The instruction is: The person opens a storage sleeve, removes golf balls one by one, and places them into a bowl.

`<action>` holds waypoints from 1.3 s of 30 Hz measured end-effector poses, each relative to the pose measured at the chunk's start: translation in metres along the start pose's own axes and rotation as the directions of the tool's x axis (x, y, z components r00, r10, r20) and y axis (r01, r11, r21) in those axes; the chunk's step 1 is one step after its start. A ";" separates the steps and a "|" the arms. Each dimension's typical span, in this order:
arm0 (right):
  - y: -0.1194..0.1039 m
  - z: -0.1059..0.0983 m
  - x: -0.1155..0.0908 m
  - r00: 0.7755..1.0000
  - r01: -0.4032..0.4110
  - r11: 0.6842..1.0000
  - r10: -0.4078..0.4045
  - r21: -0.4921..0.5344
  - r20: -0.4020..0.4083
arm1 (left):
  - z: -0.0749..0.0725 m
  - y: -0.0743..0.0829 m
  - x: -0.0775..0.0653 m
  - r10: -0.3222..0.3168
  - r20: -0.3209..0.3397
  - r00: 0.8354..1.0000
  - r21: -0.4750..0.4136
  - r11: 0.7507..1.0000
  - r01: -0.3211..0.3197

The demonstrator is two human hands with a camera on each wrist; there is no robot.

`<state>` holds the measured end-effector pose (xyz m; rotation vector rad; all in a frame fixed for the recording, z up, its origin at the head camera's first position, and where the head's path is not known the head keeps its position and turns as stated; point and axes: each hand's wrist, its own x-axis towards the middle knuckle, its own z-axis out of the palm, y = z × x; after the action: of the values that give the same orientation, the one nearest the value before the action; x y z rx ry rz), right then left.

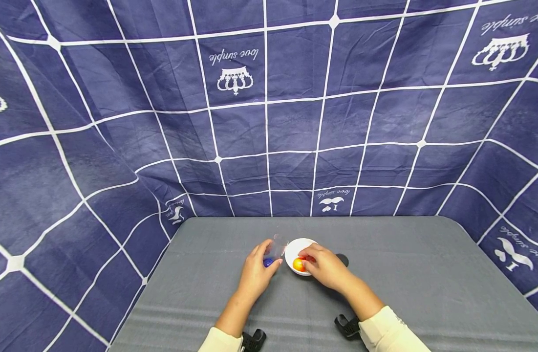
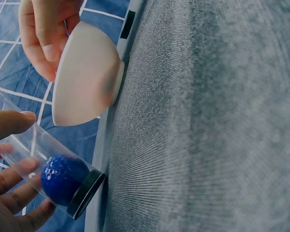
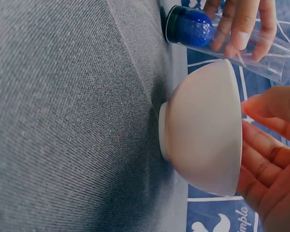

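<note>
My left hand [image 1: 256, 266] is curled round a clear plastic tube [image 2: 26, 140], tilted, with a dark base cap [image 2: 87, 194] at the table. Inside the tube, at its capped end, lies a dimpled blue ball [image 2: 64, 180]. Just to the right stands a white bowl [image 3: 203, 130], upright on the table. My right hand [image 1: 325, 266] reaches over its rim, and its thumb and fingers pinch a shiny orange-yellow ball [image 1: 298, 264] inside. Something red shows beside that ball, partly covered by the fingers. Both wrist views have the bowl wall hiding what is in the bowl.
A black disc [image 1: 342, 259] lies on the grey cloth-covered table [image 1: 198, 293], right of the bowl and partly behind the right hand. Blue curtains [image 1: 295, 127] with white lines rise at the back and sides. Black wrist mounts [image 1: 348, 326] sit by the cream sleeves.
</note>
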<state>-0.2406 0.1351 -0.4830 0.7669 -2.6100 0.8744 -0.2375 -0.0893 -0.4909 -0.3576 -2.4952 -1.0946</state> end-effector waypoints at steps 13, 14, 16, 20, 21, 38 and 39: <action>0.003 -0.010 -0.006 0.993 -0.012 0.973 0.038 0.229 -0.108 | -0.007 0.006 0.006 0.111 -0.024 0.994 0.031 0.993 -0.110; 0.002 -0.010 -0.007 0.993 -0.016 0.971 0.044 0.237 -0.114 | -0.008 0.007 0.007 0.118 -0.019 0.993 0.038 0.992 -0.117; 0.002 -0.011 -0.007 0.990 -0.019 0.967 0.053 0.255 -0.128 | -0.009 0.009 0.008 0.130 -0.009 0.991 0.052 0.990 -0.129; 0.002 -0.013 -0.008 0.987 -0.007 0.956 0.055 0.295 -0.154 | -0.011 0.014 0.010 0.155 0.004 0.988 0.093 0.984 -0.155; 0.002 -0.013 -0.008 0.986 -0.012 0.951 0.062 0.307 -0.153 | -0.011 0.015 0.010 0.158 0.007 0.987 0.109 0.981 -0.158; -0.005 -0.013 -0.011 0.980 -0.057 0.854 0.146 0.518 -0.133 | -0.018 0.025 0.012 0.350 0.030 0.936 0.324 0.883 -0.340; -0.006 -0.013 -0.011 0.980 -0.059 0.847 0.150 0.529 -0.131 | -0.018 0.026 0.012 0.364 0.036 0.931 0.337 0.873 -0.354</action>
<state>-0.2270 0.1435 -0.4749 0.6363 -2.2931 1.6494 -0.2340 -0.0850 -0.4575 -0.6636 -2.3988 -0.5079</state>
